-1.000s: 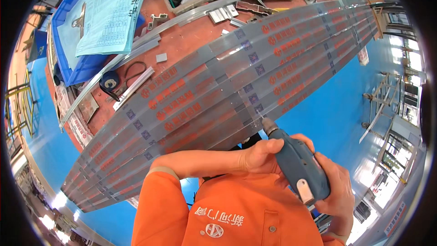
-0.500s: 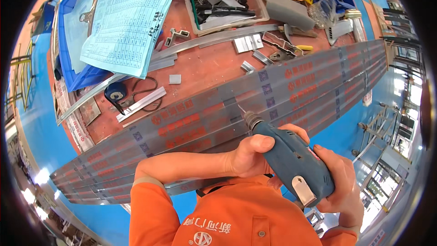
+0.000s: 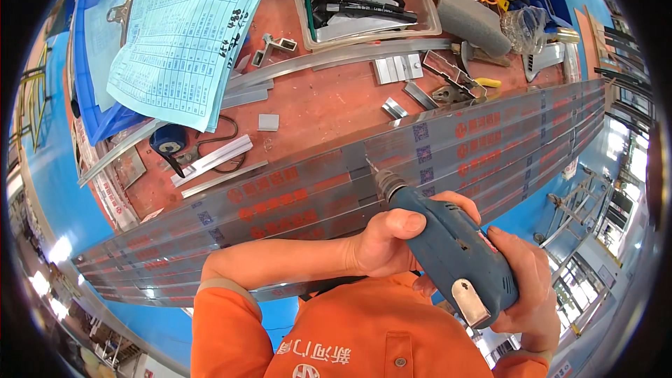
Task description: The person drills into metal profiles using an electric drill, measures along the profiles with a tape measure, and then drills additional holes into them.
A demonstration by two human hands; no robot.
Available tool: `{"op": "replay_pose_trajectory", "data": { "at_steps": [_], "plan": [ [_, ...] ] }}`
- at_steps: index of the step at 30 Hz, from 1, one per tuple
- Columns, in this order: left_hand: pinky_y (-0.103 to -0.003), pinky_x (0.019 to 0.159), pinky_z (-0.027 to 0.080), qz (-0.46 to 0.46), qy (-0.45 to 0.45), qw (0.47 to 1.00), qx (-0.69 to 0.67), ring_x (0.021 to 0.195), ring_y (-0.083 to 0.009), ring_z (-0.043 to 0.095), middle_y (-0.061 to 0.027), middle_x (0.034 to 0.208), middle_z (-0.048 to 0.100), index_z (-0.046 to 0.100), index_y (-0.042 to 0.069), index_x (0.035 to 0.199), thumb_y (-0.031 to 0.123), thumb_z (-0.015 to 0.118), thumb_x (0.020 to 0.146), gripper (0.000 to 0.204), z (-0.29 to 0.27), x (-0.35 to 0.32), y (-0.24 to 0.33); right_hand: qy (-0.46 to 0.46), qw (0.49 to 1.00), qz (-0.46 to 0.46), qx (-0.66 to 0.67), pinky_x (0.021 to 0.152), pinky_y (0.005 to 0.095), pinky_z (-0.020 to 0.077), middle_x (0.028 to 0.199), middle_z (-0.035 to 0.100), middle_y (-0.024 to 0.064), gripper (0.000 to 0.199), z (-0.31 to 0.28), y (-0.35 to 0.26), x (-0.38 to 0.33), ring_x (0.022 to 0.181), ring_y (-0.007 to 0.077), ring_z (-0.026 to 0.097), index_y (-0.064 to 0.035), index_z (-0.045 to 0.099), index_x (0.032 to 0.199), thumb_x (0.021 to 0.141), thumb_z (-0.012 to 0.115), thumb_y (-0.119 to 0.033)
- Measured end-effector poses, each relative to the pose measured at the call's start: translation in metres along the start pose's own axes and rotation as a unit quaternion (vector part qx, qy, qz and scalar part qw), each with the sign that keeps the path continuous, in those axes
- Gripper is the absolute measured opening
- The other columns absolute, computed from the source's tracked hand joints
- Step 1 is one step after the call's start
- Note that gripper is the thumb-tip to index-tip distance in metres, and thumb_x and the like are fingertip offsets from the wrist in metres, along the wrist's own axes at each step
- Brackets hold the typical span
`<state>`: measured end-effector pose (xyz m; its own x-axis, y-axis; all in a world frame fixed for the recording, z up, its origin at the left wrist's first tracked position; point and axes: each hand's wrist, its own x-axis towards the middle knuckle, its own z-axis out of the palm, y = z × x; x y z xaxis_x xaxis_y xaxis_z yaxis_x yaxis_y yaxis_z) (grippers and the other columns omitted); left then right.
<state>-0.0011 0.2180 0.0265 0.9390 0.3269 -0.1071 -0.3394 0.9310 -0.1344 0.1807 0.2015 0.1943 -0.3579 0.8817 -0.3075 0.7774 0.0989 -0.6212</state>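
Note:
A dark teal power drill [image 3: 458, 252] is held in both hands, pointing up and to the left. My left hand [image 3: 392, 238] grips the front of its body, thumb on top just behind the metal chuck [image 3: 389, 183]. Around the rear of the body wraps my right hand [image 3: 528, 283]; the handle underneath is hidden. The thin bit [image 3: 372, 164] reaches the grey, film-covered metal profiles [image 3: 308, 199] near a dark patch. Whether its tip touches them I cannot tell. These long profiles lie side by side across the near side of the red table.
On the red table [image 3: 315, 105] lie a tape measure [image 3: 168, 141], pliers [image 3: 448, 95] and small metal offcuts [image 3: 399, 68]. A blue bin [image 3: 98, 108] with clipped paper sheets [image 3: 185, 49] stands at the far left. A clear tool box [image 3: 371, 36] sits at the back.
The view has shifted slightly, so the table and profiles appear a little displaced. Both hands keep the same grip on the drill, and its bit stays by the same dark patch.

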Motion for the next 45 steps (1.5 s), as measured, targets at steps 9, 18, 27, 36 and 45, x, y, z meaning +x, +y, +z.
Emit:
{"op": "replay_pose_trajectory", "data": {
  "at_steps": [9, 18, 27, 36, 45],
  "plan": [
    [-0.04, 0.092, 0.052, 0.008, 0.0, 1.0, -0.016, 0.106, -0.0275, 0.065, -0.0182, 0.124, 0.064, 0.05, 0.001, 0.137, 0.057, 0.072, 0.069, 0.091, -0.004, 0.002, 0.002, -0.006, 1.0, 0.004, 0.004, 0.063, 0.0366, 0.0512, 0.102, 0.072, 0.0193, 0.079, 0.001, 0.005, 0.006, 0.07, 0.0276, 0.063, 0.0069, 0.057, 0.133, 0.058, 0.079, -0.006],
    [-0.04, 0.091, 0.053, 0.009, -0.007, 1.0, -0.016, 0.107, -0.0278, 0.065, -0.0183, 0.124, 0.065, 0.05, 0.001, 0.138, 0.056, 0.072, 0.068, 0.092, -0.005, 0.003, 0.004, -0.022, 0.998, 0.064, -0.004, 0.075, 0.0382, 0.0519, 0.108, 0.072, 0.0151, 0.082, 0.0, 0.001, 0.002, 0.081, 0.0282, 0.064, 0.0015, 0.059, 0.135, 0.057, 0.081, -0.01],
    [-0.04, 0.088, 0.054, 0.04, -0.039, 0.998, -0.022, 0.103, -0.0263, 0.065, -0.0156, 0.12, 0.064, 0.052, 0.004, 0.133, 0.062, 0.072, 0.066, 0.09, -0.005, -0.002, 0.003, -0.075, 0.989, 0.098, -0.076, 0.081, 0.0402, 0.0524, 0.107, 0.072, 0.0107, 0.084, -0.007, -0.025, 0.014, 0.085, 0.0293, 0.064, -0.003, 0.061, 0.133, 0.052, 0.083, -0.013],
    [-0.039, 0.087, 0.056, 0.056, -0.054, 0.993, -0.093, 0.101, -0.0255, 0.065, -0.0128, 0.116, 0.063, 0.052, 0.007, 0.129, 0.065, 0.077, 0.06, 0.094, -0.005, -0.011, 0.004, -0.175, 0.966, -0.012, -0.191, 0.064, 0.0398, 0.0508, 0.091, 0.069, 0.0117, 0.08, -0.026, -0.048, 0.061, 0.064, 0.0293, 0.06, 0.002, 0.059, 0.129, 0.053, 0.079, -0.012],
    [-0.038, 0.085, 0.059, 0.056, -0.073, 0.989, -0.117, 0.1, -0.0259, 0.067, -0.0141, 0.117, 0.065, 0.05, 0.007, 0.133, 0.059, 0.081, 0.063, 0.093, -0.006, -0.006, 0.002, -0.217, 0.963, -0.09, -0.133, 0.057, 0.0347, 0.0476, 0.088, 0.061, 0.0096, 0.062, -0.042, -0.036, 0.062, 0.061, 0.0233, 0.057, 0.0059, 0.056, 0.131, 0.074, 0.07, -0.012]
  ]
}}
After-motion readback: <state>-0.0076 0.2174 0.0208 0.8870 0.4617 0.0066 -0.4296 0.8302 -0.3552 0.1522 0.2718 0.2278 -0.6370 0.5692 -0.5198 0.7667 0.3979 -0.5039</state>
